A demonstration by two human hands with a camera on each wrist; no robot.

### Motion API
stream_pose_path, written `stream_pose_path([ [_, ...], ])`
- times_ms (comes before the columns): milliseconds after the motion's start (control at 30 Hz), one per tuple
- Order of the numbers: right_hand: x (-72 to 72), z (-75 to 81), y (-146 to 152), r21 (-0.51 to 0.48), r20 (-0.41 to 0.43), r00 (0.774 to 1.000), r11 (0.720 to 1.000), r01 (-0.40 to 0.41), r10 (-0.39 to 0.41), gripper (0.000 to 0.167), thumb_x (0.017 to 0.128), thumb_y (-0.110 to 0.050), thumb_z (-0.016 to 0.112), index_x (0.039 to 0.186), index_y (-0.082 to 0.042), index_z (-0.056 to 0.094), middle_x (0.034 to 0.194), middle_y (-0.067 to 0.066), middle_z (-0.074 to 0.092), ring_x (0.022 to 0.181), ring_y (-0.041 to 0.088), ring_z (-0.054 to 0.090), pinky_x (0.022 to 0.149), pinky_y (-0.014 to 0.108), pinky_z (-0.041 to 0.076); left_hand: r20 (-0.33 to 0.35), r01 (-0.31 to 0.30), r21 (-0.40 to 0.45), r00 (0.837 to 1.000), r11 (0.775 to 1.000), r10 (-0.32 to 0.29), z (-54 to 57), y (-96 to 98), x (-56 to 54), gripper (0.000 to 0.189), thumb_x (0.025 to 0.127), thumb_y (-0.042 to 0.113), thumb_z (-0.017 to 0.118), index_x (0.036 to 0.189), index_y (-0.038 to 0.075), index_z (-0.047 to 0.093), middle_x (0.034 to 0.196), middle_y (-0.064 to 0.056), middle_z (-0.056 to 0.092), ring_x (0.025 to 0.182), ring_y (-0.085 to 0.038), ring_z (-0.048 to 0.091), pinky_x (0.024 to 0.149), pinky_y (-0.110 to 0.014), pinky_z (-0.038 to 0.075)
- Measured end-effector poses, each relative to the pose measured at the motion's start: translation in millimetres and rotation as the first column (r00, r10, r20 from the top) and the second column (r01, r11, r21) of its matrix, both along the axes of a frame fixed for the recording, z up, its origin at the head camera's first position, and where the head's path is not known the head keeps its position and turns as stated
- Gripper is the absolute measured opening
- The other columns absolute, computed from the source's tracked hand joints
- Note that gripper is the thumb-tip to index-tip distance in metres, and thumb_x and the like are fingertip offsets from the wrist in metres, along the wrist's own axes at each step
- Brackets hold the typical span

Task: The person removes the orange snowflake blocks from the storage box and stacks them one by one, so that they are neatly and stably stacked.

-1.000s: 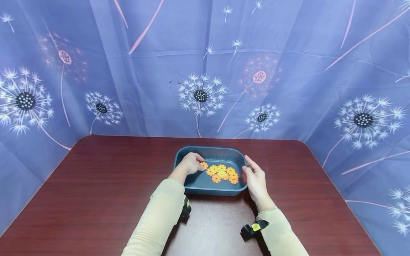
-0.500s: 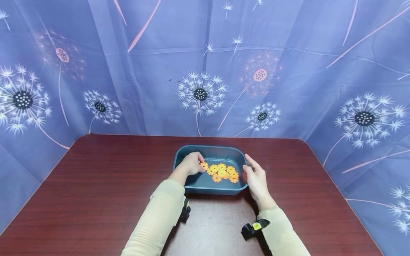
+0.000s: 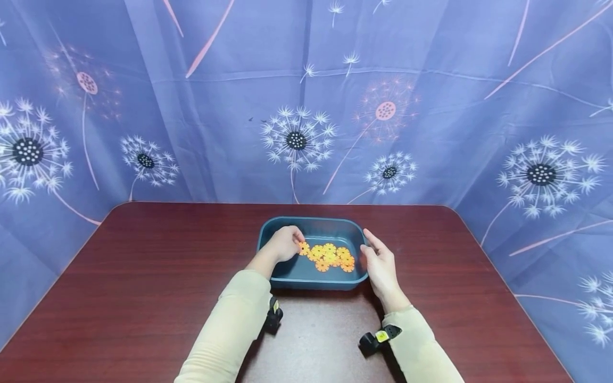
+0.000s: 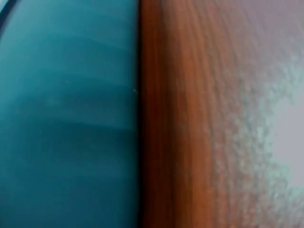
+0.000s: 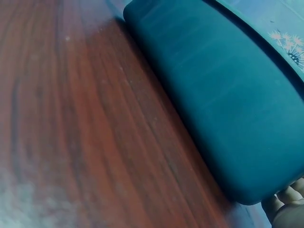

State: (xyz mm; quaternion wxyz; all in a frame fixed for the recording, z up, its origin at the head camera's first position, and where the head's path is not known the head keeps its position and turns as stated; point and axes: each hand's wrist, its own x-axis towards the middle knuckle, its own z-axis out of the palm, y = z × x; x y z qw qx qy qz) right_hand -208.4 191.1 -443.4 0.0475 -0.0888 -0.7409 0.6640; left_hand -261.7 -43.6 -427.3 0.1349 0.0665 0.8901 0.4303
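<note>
A dark teal plastic bin [image 3: 311, 283] with rounded corners rests on the table. In it lies a cluster of yellow-orange, notched flower-shaped discs [image 3: 330, 256]. My left hand [image 3: 282, 246] reaches in over the bin's left side, its thumb and fingers pinching one flower-shaped disc [image 3: 304, 248] at the left end of the cluster; the thumb tip is partly hidden. At the right end, my right hand [image 3: 381, 268] holds the bin's rim, thumb at the edge and fingers along the outside. In the right wrist view, some curled fingers [image 5: 287, 202] show by the bin's corner.
The reddish-brown wooden table [image 3: 158, 287] extends on both sides of the bin. Behind it hangs a blue curtain [image 3: 230, 122] with dandelion prints. A black wrist camera [image 3: 375, 340] sits by the right sleeve, and another wrist camera [image 3: 274, 316] by the left.
The left thumb tip, visible in front of the disc before, is now mostly hidden, and the disc shows more fully. The right hand and bin stay in place; the view shifts slightly.
</note>
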Motion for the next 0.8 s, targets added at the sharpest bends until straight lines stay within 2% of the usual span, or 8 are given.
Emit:
stream_pose_path([
  [267, 0.9, 1.4, -1, -0.003, -0.001, 1.000, 1.000, -0.002, 0.002, 0.048, 0.096, -0.009, 0.048, 0.143, -0.013, 0.042, 0.145, 0.012, 0.043, 0.118, 0.018, 0.043, 0.074, 0.010, 0.043, 0.042, -0.012, 0.090, 0.999, 0.996, 0.008, 4.0, -1.3, 2.7, 0.014, 0.086, -0.005, 0.057, 0.096, 0.004, 0.059, 0.085, -0.011, 0.059, 0.071, -0.022, 0.059, 0.062, -0.028, 0.051],
  [367, 0.4, 1.3, -1, -0.001, -0.002, 1.000, 1.000, 0.002, -0.002, 0.047, 0.095, -0.009, 0.049, 0.142, -0.013, 0.044, 0.143, 0.011, 0.046, 0.109, 0.016, 0.047, 0.073, 0.013, 0.044, 0.046, -0.016, 0.108, 0.999, 0.994, 0.011, 6.3, -2.4, 3.5, 0.015, 0.087, -0.003, 0.057, 0.100, 0.004, 0.060, 0.086, -0.011, 0.060, 0.072, -0.022, 0.061, 0.064, -0.030, 0.054],
  [467, 0.1, 0.9, -2, -0.012, 0.000, 1.000, 1.000, 0.007, -0.007, 0.047, 0.095, -0.009, 0.049, 0.142, -0.014, 0.045, 0.139, 0.010, 0.048, 0.094, 0.016, 0.051, 0.069, 0.016, 0.046, 0.052, -0.028, 0.126, 0.998, 0.992, 0.022, 8.1, -3.7, 3.7, 0.015, 0.088, 0.001, 0.059, 0.103, 0.004, 0.062, 0.088, -0.010, 0.061, 0.074, -0.021, 0.063, 0.066, -0.030, 0.056],
  [600, 0.3, 0.4, -1, -0.024, -0.001, 1.000, 1.000, 0.010, -0.010, 0.047, 0.095, -0.008, 0.049, 0.141, -0.014, 0.045, 0.139, 0.011, 0.049, 0.084, 0.015, 0.054, 0.067, 0.018, 0.047, 0.060, -0.052, 0.174, 0.997, 0.983, 0.042, 10.9, -5.1, 4.7, 0.018, 0.088, 0.004, 0.061, 0.106, 0.004, 0.063, 0.090, -0.012, 0.062, 0.076, -0.022, 0.065, 0.067, -0.032, 0.057],
  [767, 0.3, -0.1, -1, -0.017, -0.007, 1.000, 1.000, 0.007, -0.007, 0.047, 0.095, -0.008, 0.049, 0.142, -0.012, 0.044, 0.140, 0.011, 0.048, 0.092, 0.016, 0.053, 0.069, 0.017, 0.047, 0.056, -0.088, 0.230, 0.995, 0.969, 0.077, 14.9, -7.6, 6.5, 0.021, 0.088, 0.002, 0.061, 0.109, 0.003, 0.064, 0.091, -0.012, 0.062, 0.080, -0.023, 0.067, 0.068, -0.032, 0.057],
  [800, 0.3, -0.1, 0, -0.016, -0.008, 1.000, 1.000, 0.006, -0.007, 0.047, 0.095, -0.008, 0.049, 0.142, -0.012, 0.044, 0.140, 0.011, 0.048, 0.089, 0.015, 0.053, 0.068, 0.017, 0.046, 0.053, -0.093, 0.240, 0.995, 0.966, 0.082, 15.7, -8.5, 6.9, 0.022, 0.087, 0.001, 0.061, 0.109, 0.003, 0.064, 0.092, -0.012, 0.063, 0.082, -0.024, 0.067, 0.069, -0.032, 0.057],
])
